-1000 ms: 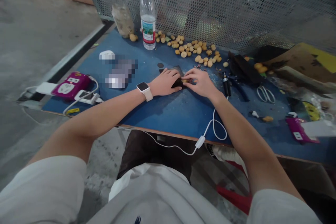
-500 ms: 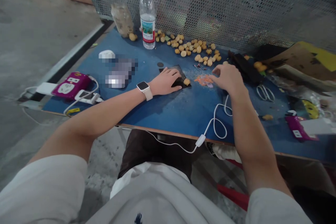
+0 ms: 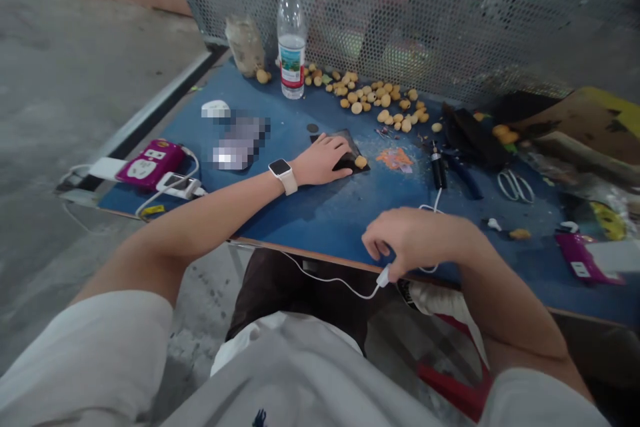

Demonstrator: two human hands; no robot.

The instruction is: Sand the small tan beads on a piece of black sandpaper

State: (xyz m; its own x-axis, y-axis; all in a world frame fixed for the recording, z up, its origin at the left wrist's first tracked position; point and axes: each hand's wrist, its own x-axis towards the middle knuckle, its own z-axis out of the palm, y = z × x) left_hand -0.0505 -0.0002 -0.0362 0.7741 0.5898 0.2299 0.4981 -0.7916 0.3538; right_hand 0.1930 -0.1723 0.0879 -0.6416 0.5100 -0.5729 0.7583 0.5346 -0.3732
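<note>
My left hand, with a white smartwatch on its wrist, lies flat with fingers apart on a dark pad on the blue table. A small yellow nut sits on that pad by my fingertips. My right hand is at the table's near edge, its fingers pinched round the small inline switch of a white cable. Orange scraps lie just right of the pad. A black pen-like tool lies beyond my right hand.
Several yellow nuts are scattered before a mesh screen, beside a water bottle and a plastic bag. A magenta power strip is at the left; scissors, dark sleeves and a magenta device are at the right.
My right hand left the pad, swung right, then came back to the near table edge and pinched the cable switch. Orange scraps came into view. My left hand stayed on the pad.
</note>
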